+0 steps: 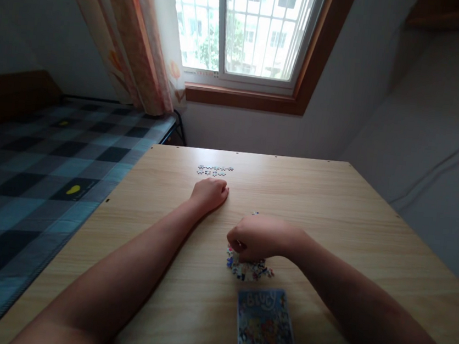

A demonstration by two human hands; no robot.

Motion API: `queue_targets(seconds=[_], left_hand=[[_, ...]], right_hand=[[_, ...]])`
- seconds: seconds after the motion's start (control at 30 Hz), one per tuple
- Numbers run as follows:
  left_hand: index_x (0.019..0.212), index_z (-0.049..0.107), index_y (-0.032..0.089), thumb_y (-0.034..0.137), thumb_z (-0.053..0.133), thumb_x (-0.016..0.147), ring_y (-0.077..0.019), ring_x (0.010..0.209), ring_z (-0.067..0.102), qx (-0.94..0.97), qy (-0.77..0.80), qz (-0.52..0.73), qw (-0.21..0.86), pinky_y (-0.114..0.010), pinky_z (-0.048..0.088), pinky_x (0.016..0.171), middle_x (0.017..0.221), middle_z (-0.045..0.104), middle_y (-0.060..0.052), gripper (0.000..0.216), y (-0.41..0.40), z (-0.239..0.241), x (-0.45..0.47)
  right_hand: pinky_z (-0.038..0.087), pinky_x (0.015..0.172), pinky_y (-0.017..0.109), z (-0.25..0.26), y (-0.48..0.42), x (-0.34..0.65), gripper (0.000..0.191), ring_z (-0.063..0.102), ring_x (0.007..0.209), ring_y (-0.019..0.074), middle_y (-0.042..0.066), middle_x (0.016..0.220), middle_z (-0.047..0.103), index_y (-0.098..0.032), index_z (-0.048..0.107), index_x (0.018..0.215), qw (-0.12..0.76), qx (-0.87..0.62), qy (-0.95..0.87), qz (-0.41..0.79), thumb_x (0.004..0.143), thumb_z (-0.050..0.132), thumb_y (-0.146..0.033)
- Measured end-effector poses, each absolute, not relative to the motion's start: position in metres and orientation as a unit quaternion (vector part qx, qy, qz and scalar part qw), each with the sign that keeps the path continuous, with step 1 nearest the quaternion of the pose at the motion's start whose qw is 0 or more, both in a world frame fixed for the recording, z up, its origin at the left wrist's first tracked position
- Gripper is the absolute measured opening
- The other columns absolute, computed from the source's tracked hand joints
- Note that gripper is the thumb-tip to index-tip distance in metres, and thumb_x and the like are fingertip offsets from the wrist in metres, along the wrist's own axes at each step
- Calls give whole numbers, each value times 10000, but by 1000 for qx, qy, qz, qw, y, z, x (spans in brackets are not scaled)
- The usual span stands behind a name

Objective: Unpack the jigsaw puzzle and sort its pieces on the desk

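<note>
My left hand rests on the wooden table, fingers curled under, just below a short double row of joined puzzle pieces. My right hand hovers with fingers pinched together over a small heap of loose colourful puzzle pieces; what the fingertips hold is too small to make out. A colourful puzzle picture card lies flat on the table right below the heap, near my body.
A bed with a blue and black checked cover runs along the table's left edge. A window with a patterned curtain is on the far wall. A grey wall stands along the right.
</note>
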State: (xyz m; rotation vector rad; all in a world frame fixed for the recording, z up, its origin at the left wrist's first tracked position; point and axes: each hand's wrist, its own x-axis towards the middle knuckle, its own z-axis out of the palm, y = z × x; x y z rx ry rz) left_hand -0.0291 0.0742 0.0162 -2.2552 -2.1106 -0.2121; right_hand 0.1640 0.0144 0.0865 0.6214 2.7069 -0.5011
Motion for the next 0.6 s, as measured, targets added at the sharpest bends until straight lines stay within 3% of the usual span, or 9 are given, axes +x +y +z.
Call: queue_targets(seconds=[0.2,0.4,0.6], left_hand=[[873,723,215,424,439,910,-262,899,659,-729,-681,-73,9,-335,467,752,951,735,-107,354,74,17,-29],[863,723,212,427,427,907,-264,888,664,-731,-679,-65,23,-330,472,723,950,735,-106,369,74,15,-29],[858,719,212,425,429,908,-256,871,667,-729,-681,-60,26,-320,468,707,938,735,-103,364,74,16,-29]], right_hand=[[305,566,262,86,25,170,238,512,642,131,35,810,695,-209,744,909,162,244,941,-168,709,633,-143],[306,565,253,84,15,162,331,532,663,134,16,842,699,-267,725,1082,130,185,954,-196,754,679,-260],[300,559,262,78,11,157,250,539,658,136,6,825,701,-275,740,1003,135,164,959,-187,766,666,-255]])
